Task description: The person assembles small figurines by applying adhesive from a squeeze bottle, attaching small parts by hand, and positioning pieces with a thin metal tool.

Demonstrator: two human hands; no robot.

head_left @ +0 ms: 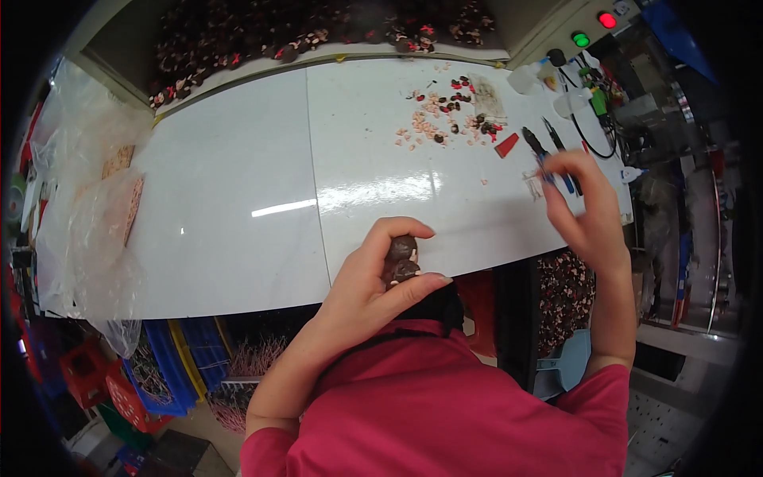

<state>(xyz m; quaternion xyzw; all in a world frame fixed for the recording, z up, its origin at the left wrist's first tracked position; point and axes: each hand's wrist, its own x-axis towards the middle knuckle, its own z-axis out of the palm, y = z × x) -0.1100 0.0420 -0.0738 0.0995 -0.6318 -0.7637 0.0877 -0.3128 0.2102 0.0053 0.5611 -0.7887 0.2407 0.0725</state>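
Observation:
My left hand (373, 274) is curled around dark brown rounded pieces (404, 248) with small pale pink bits at their edges, just in front of the table's near edge. Thumb and forefinger reach past them on either side. Out to the right, my right hand (586, 203) hovers over the table with its fingertips drawn together. Motion blurs it, and whatever lies in the pinch is too small to make out. Beneath those fingertips is a little heap of thin pale pieces (531, 184). Dark-handled tools (535, 141) lie close by.
Small pink, dark and red pieces (429, 123) are scattered across the white table (238, 199). A red wedge-shaped piece (506, 145) lies beside them. A bin of dark parts (238, 32) spans the back. Clear plastic bags (103, 183) hang over the left edge; cups (523, 79) stand far right.

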